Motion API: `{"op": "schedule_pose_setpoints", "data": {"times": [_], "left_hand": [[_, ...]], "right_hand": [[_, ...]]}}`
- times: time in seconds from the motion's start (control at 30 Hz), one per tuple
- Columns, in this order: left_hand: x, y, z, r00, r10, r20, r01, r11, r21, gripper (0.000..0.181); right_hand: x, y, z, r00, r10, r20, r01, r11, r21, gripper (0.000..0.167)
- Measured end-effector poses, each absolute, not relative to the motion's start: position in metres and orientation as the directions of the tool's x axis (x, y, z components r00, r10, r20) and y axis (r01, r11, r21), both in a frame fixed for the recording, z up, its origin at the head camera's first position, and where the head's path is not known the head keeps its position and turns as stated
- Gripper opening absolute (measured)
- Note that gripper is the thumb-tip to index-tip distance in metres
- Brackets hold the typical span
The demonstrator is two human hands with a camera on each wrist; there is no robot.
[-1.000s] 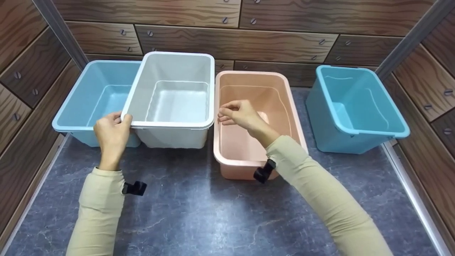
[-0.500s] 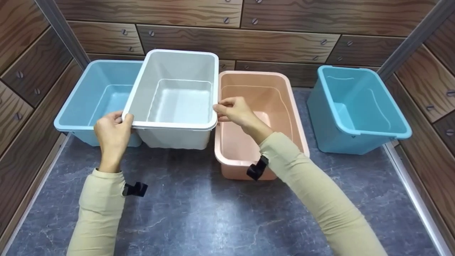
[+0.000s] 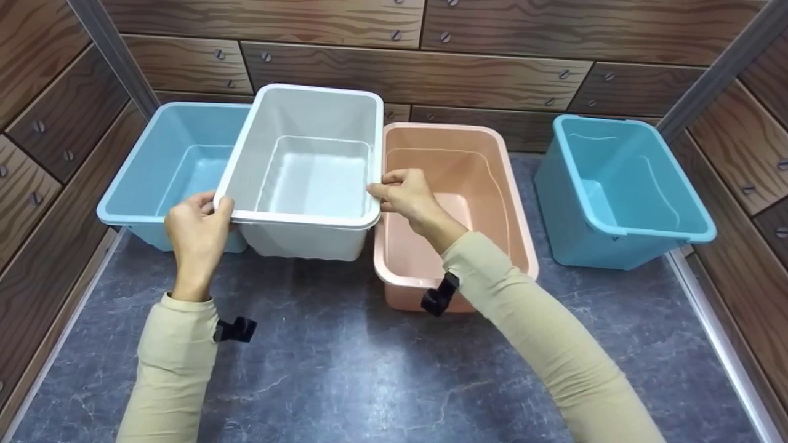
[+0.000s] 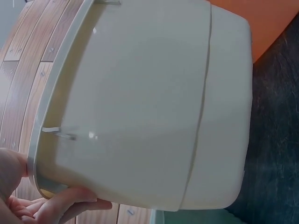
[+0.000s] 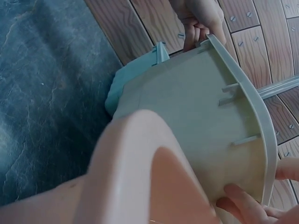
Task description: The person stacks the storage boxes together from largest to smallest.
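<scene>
A white plastic bin (image 3: 314,240), with nothing seen inside, sits between a light blue bin (image 3: 138,163) and a peach bin (image 3: 443,282). It overlaps the blue bin's right side in the head view. My left hand (image 3: 198,237) grips its rim at the near left corner, thumb on top and fingers beneath, as the left wrist view confirms on the bin (image 4: 126,107). On the opposite side, my right hand (image 3: 406,195) pinches the right rim, above the peach bin's left edge. The right wrist view catches fingers (image 5: 245,203) under that rim.
A teal bin (image 3: 622,240) stands apart at the right. Wood-patterned panels (image 3: 418,71) enclose the back and sides, with grey metal posts (image 3: 117,61) at the corners. The dark marbled surface (image 3: 308,369) extends in front of the bins.
My right hand has moved left from over the peach bin and taken hold of the white bin's right rim. The left hand keeps its grip; the white bin has shifted slightly.
</scene>
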State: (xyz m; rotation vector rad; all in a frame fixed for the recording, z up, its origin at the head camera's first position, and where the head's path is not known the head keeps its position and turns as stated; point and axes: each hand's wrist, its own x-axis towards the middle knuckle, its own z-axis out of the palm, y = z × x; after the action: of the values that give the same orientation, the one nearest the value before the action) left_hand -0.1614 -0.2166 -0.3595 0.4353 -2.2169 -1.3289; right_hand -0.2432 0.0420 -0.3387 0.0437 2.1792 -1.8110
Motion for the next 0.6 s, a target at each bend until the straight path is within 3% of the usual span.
{"op": "schedule_pose_setpoints", "data": {"times": [0.33, 0.6], "left_hand": [[-0.162, -0.219, -0.3597, -0.805, -0.514, 0.295, -0.033, 0.536, 0.844, 0.034], [-0.1657, -0.2232, -0.3591, -0.868, -0.47, 0.162, -0.054, 0.414, 0.909, 0.038]], "right_hand": [[-0.2395, 0.0414, -0.3361, -0.961, -0.141, -0.237, 0.219, 0.133, -0.967, 0.033], [-0.2399, 0.0431, -0.3369, -0.96, -0.108, -0.258, 0.245, 0.116, -0.962, 0.034]]}}
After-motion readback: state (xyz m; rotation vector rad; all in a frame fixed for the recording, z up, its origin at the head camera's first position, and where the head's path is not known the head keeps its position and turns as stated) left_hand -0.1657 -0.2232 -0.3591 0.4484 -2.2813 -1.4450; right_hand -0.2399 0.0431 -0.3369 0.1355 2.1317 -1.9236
